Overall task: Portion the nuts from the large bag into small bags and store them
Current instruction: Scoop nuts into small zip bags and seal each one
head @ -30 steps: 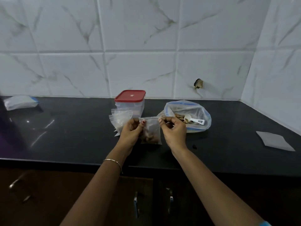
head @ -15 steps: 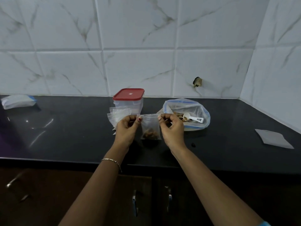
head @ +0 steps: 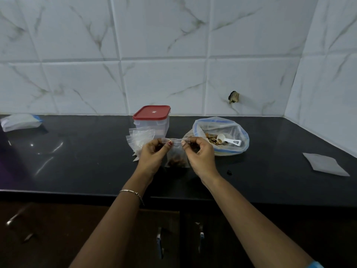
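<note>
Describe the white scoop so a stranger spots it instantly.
On the black counter, right of the red-lidded clear box, sits a large open clear bag with blue trim. The white plastic scoop lies inside on the nuts, the only utensil there.

Change over the preceding second: the small clear plastic zip bag (head: 176, 151) went from slanted and bulging to hanging straight, its top strip pulled taut. The left hand (head: 152, 155) and right hand (head: 200, 153), pinching that strip, brought their thumbs closer together. The brown nuts (head: 176, 162) settled lower.
</note>
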Available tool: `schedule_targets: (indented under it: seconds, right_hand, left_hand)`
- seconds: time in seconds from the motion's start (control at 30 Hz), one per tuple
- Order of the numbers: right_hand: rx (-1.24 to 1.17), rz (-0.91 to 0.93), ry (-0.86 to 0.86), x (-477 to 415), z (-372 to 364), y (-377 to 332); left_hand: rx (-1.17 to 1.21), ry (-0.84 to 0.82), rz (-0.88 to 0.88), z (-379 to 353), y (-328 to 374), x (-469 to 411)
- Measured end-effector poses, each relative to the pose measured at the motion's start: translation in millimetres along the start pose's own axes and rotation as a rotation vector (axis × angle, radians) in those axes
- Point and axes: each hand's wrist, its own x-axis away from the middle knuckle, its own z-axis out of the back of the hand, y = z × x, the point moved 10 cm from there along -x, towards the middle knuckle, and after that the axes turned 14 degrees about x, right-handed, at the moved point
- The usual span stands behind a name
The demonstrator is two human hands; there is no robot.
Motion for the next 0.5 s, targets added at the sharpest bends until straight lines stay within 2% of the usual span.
schedule_targets:
  seconds: [0.17, 0.5]
  right_hand:
    - [0.021, -0.023, -0.092, 0.2, -12.2, 3.5]
    - [0.052, -0.029, -0.071, -1.2, -8.3, 4.7]
  left_hand:
    - [-0.001, -0.051, 0.02, -7.5, -2.0, 1.6]
    - [-0.059, -0.059, -0.051, -5.8, 0.3, -2.9]
